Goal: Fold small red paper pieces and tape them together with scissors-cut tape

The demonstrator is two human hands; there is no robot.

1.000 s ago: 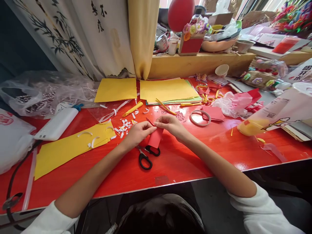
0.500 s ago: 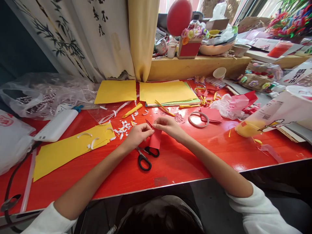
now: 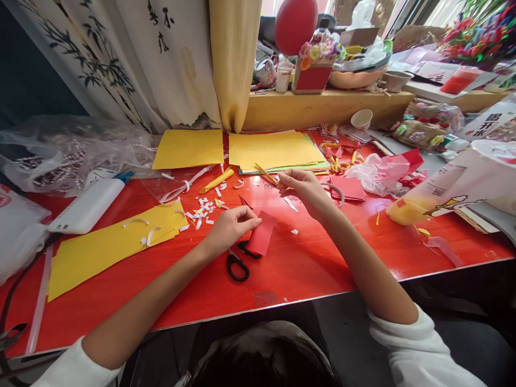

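Observation:
My left hand point(image 3: 230, 230) pinches a small folded-looking piece of red paper point(image 3: 263, 233) between thumb and fingers, above the table. Just under it lie scissors point(image 3: 238, 267) with black handles, their blades mostly hidden by my hand. Beyond my left fingertips a thin dark red pointed piece point(image 3: 245, 202) shows. My right hand point(image 3: 300, 189) is apart from the paper, its fingertips drawn together near a thin yellow stick-like piece point(image 3: 265, 174); whether it holds anything small is hidden. A white strip point(image 3: 291, 204) and a white scrap point(image 3: 295, 232) appear below it.
White paper bits point(image 3: 202, 209) are scattered left of centre, beside yellow paper strips point(image 3: 100, 252). Yellow sheets point(image 3: 274, 149) lie at the back. A tape roll point(image 3: 341, 196) and red paper squares point(image 3: 350, 188) sit to the right, before a tilted drink cup point(image 3: 435, 185).
My right hand has let go of the red paper and moved up and right. My left hand keeps the paper, now shifted slightly right. The white strip and scrap have come into view.

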